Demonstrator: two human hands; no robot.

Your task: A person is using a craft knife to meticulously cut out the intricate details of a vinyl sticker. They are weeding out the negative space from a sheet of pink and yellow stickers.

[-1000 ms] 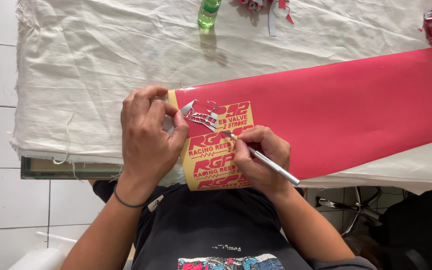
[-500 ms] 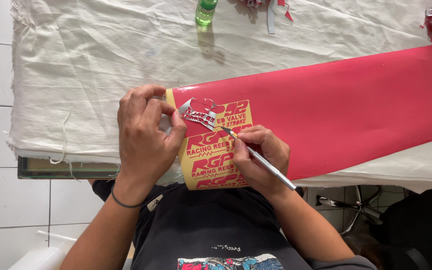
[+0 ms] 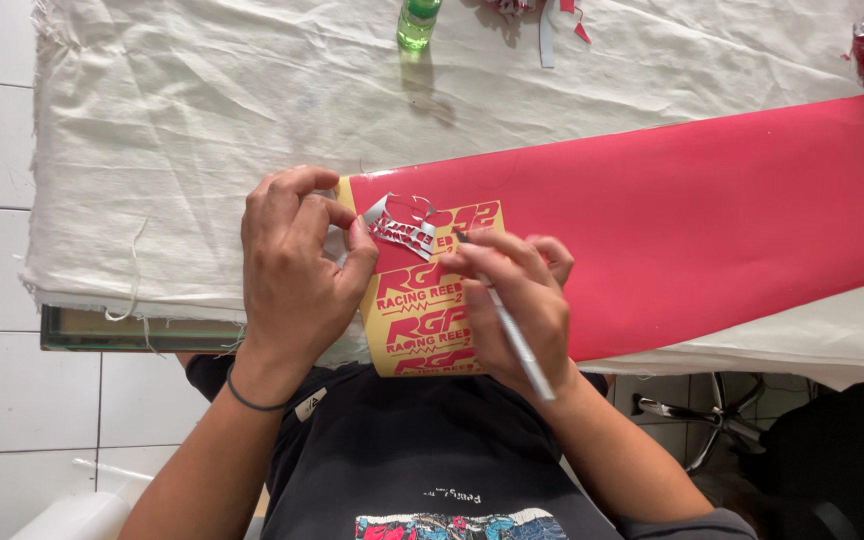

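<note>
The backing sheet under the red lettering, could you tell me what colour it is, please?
Yellow backing sheet, clearest in the head view.

Red vinyl sheet [image 3: 692,200]: smooth, faintly glossy, on yellow paper backing [image 3: 427,320]. Cloth cover [image 3: 182,130] on the tabletop: coarse, matt, creased off-white weave with frayed edges. Cutting tool [image 3: 514,335]: slim, satin metal-looking shaft.

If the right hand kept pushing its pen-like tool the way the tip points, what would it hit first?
Probably the lifted silvery cut-out piece that the left hand pinches, just beyond the slim tool held by the right hand; the height gap between them is unclear.
</note>
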